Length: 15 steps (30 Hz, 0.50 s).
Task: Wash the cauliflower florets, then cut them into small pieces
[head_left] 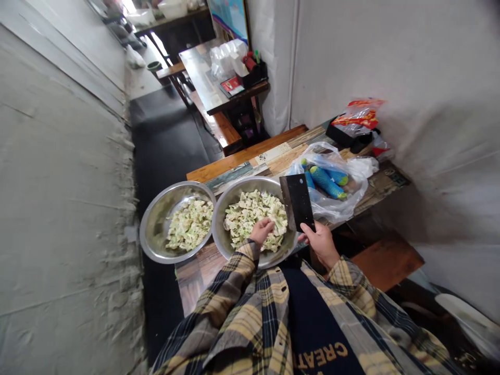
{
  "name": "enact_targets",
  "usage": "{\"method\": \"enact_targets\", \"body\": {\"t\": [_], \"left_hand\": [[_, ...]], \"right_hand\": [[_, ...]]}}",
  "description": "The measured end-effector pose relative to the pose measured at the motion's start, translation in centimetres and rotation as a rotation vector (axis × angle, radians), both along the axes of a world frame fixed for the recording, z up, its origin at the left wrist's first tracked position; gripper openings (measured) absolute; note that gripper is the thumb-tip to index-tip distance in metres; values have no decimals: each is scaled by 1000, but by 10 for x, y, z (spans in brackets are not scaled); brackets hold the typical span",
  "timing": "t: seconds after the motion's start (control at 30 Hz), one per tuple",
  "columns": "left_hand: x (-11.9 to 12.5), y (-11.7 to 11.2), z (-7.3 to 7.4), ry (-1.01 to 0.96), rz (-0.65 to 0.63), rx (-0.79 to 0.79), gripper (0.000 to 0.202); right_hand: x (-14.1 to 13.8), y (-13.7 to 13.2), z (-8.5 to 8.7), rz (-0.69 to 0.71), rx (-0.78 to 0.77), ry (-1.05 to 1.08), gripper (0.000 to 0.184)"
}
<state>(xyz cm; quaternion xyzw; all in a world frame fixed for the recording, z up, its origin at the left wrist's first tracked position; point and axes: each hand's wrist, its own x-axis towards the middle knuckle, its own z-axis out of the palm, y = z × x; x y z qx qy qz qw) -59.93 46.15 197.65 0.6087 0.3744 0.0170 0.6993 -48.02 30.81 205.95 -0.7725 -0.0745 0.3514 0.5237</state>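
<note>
Cut cauliflower (250, 211) fills much of a steel bowl (223, 229) in front of me. My left hand (261, 232) is over this bowl, low against the cauliflower, with its fingers curled together. What they hold, if anything, I cannot make out. In my right hand (321, 244) is a cleaver (299, 202), its dark broad blade standing up at the bowl's right rim. A second steel bowl (154, 229) touches the first on the left and contains more cut cauliflower (190, 225).
On the patchwork table (273, 156) a clear plastic bag (353, 200) holds blue-netted items (326, 181). Behind it is a black box (341, 133) with red packaging. Another table (197, 67) stands farther off. Walls rise on both sides, and a bench (385, 260) is at right.
</note>
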Motion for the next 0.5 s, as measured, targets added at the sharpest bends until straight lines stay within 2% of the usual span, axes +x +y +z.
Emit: {"method": "enact_targets", "body": {"t": [0.1,0.2,0.27,0.37,0.5], "left_hand": [[-24,13,22,-21,136,-204,32],[-44,20,43,-25,214,-258,39],[-53,20,52,-28,268,-283,42],[-62,18,54,-47,349,-232,46],[-71,15,44,3,422,-56,45]], "right_hand": [[1,1,-2,61,4,-13,42],[-2,6,-2,198,-12,-80,41],[-6,10,-1,320,-17,-169,39],[-13,15,2,499,30,-332,36],[-20,18,8,713,170,-552,35]]}}
